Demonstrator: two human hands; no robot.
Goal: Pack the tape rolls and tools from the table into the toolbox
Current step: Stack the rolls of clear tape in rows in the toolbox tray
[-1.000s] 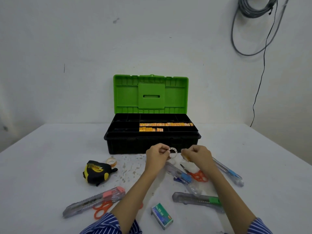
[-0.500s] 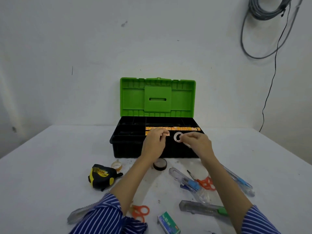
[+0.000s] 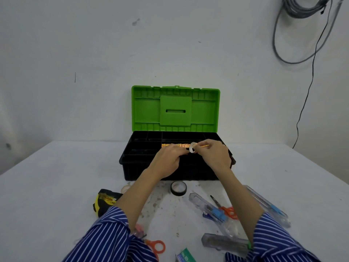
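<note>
The black toolbox (image 3: 130,163) stands open with its green lid (image 3: 175,108) upright. Over its tray, my right hand (image 3: 215,156) pinches a small whitish tape roll (image 3: 193,147). My left hand (image 3: 169,159) is curled beside it, fingertips against the roll's left side. On the table in front lie a black tape roll (image 3: 178,188), a clear tape roll (image 3: 126,188), a yellow-black tape measure (image 3: 105,200), three clear utility knives (image 3: 207,208) (image 3: 270,207) (image 3: 224,242) and orange scissors (image 3: 227,211).
Orange strips (image 3: 172,145) lie in a tray compartment. A second pair of orange scissors (image 3: 156,246), a pink-ended knife (image 3: 138,230) and a green staple box (image 3: 186,257) sit near my sleeves. Grey cables (image 3: 302,8) hang on the wall at right.
Both hands lifted the small tape roll from the table in front of the toolbox to above its tray. The black tape roll is now uncovered.
</note>
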